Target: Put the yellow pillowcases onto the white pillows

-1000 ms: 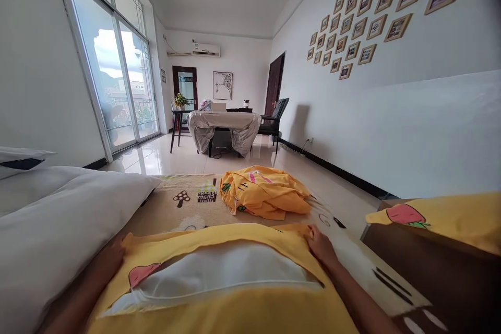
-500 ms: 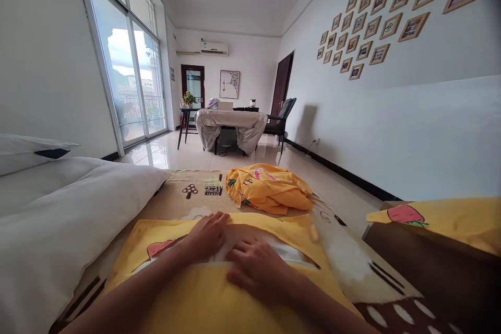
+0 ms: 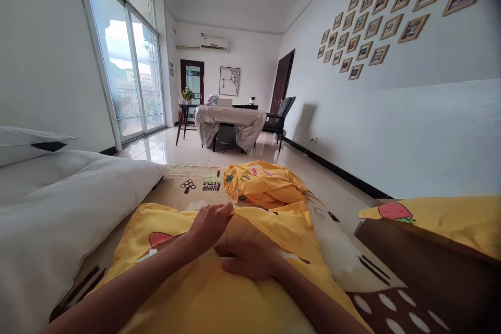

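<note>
Two hands sit together on the yellow fabric pillowcase with a strawberry print, which lies flat across the patterned beige play mat directly below my view, filling the 6 o'clock part of the picture. A white pillow insert shows only as thin slivers at the case's opening, beside both wrists.

My left hand rests at the middle of the pillowcase, toward 12 o'clock from the right one. Its fingers are curled narrow and pinch the folded yellow flap at the opening, thumb side up.

My right hand lies just at 5 o'clock from the left, touching it. It is loosely flat, palm down, pressing on the yellow cloth; its fingertips are tucked under the flap, so I cannot tell what they hold there.

A crumpled yellow printed cloth heap lies on the mat at 12 o'clock, just beyond the pillowcase. A thick white duvet lies along the 9 o'clock side. At 3 o'clock another yellow strawberry-print pillow rests on a dark brown box.
</note>
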Demonstrator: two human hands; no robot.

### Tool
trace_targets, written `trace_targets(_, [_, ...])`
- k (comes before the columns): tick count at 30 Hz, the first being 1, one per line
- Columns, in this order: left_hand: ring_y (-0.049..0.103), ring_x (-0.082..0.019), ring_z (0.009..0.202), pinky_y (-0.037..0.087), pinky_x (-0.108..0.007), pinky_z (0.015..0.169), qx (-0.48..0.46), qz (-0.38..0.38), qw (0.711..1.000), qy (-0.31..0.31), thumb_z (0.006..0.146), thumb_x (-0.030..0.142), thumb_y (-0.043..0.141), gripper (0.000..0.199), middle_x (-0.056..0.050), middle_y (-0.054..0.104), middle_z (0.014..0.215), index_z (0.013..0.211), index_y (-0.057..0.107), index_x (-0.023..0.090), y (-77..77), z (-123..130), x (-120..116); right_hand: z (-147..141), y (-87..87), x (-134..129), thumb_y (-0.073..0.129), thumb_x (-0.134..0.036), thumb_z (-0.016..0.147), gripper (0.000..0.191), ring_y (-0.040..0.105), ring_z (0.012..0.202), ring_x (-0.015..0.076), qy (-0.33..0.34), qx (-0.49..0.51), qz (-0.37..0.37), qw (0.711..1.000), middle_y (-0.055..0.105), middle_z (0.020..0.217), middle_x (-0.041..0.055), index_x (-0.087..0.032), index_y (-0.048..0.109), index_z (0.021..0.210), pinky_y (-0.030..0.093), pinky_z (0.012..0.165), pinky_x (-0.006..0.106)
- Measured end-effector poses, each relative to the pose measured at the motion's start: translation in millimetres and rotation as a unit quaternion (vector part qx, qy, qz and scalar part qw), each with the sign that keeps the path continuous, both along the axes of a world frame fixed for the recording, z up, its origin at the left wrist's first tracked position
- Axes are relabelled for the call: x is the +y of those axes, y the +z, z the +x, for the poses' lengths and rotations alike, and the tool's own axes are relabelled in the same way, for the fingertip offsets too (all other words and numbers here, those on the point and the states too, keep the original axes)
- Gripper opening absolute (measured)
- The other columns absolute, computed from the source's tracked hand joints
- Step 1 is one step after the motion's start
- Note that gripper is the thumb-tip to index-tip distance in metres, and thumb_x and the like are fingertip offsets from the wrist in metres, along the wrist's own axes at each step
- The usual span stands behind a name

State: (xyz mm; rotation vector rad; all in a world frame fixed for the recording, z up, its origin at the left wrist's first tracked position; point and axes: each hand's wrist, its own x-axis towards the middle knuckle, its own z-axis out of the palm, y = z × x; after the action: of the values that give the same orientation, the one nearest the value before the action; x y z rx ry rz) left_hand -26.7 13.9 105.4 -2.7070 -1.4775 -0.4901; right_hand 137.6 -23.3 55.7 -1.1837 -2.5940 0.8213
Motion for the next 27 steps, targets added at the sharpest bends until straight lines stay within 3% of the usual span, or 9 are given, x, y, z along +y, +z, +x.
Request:
trace_targets(3, [0.063,-0.021,0.072,0.038,-0.028,0.059,0.06,-0.004,0.996,-0.062,0.087,0.022,0.045,0.008,-0.005,0.067,0.077,0.082,0.052,0.021,0.5,-3,-18,-1,-7.7,3,0.045,-0.044,0.089,0.041,0.057,0.107,0.0211,0.02,0.01,0.001,1.0,0.062,0.122,0.0004,-0.027,0.055,0.124,0.042,0.093,0.032])
trace_targets(7, [0.064,-0.023,0.073,0.044,-0.031,0.065,0.169,-0.038,0.969,-0.176,0.085,0.015,0.045,0.011,-0.007,0.067,0.079,0.088,0.054,0.021,-32.0,-10,-34,-6,-18.3,1,0.041,-0.04,0.091,0.035,0.059,0.103,0.0212,0.024,0.03,0.005,0.999,0.064,0.118,-0.0016,-0.027,0.061,0.115,0.042,0.095,0.031])
trace_targets(10, [0.064,-0.023,0.076,0.045,-0.032,0.068,0.158,-0.074,0.97,-0.172,0.087,0.019,0.043,0.014,-0.007,0.068,0.085,0.096,0.054,0.021,-60.1,-16,-36,-9,-19.9,-9,0.037,-0.038,0.092,0.033,0.059,0.104,0.0215,0.01,0.051,0.013,0.999,0.066,0.115,-0.0044,-0.03,0.066,0.105,0.04,0.097,0.028])
trace_targets(12, [0.064,-0.023,0.077,0.045,-0.031,0.068,0.134,-0.089,0.975,-0.15,0.088,0.024,0.043,0.014,-0.006,0.068,0.086,0.096,0.055,0.021,-68.9,-20,-36,-5,-16.2,-19,0.038,-0.037,0.092,0.032,0.059,0.106,0.0232,-0.029,0.058,0.028,0.997,0.067,0.114,-0.0035,-0.03,0.068,0.101,0.04,0.096,0.028])
trace_targets(17, [0.062,-0.023,0.076,0.041,-0.032,0.066,0.099,-0.094,0.979,-0.15,0.093,0.032,0.034,0.022,-0.006,0.067,0.086,0.094,0.054,0.021,-67.0,-25,-39,24,9.3,-38,0.043,-0.04,0.09,0.029,0.063,0.085,0.02,-0.11,0.037,0.024,0.993,0.071,0.101,0.0006,-0.026,0.066,0.098,0.047,0.076,0.027])
trace_targets(21, [0.061,-0.02,0.074,0.038,-0.031,0.066,0.062,-0.104,0.984,-0.133,0.094,0.036,0.03,0.027,-0.005,0.067,0.083,0.089,0.054,0.022,-61.8,-26,-43,52,20.5,-47,0.044,-0.037,0.088,0.028,0.061,0.077,0.0195,-0.136,0.033,0.096,0.986,0.07,0.089,0.0053,-0.02,0.066,0.089,0.045,0.069,0.027])
trace_targets(24, [0.06,-0.018,0.069,0.036,-0.031,0.062,0.034,-0.109,0.985,-0.128,0.096,0.042,0.027,0.035,-0.005,0.066,0.076,0.083,0.053,0.023,-59.3,-27,-45,70,6.4,-55,0.042,-0.038,0.09,0.029,0.059,0.067,0.0188,-0.239,-0.006,0.193,0.952,0.067,0.075,0.0055,-0.021,0.062,0.076,0.042,0.06,0.027])
trace_targets(27, [0.059,-0.016,0.067,0.032,-0.03,0.058,0.03,-0.09,0.983,-0.156,0.095,0.04,0.034,0.028,-0.003,0.067,0.077,0.084,0.052,0.022,-63.4,-26,-51,79,-12.5,-62,0.041,-0.041,0.091,0.031,0.056,0.063,0.0194,-0.318,-0.041,0.384,0.866,0.061,0.068,0.006,-0.021,0.057,0.073,0.041,0.057,0.029])
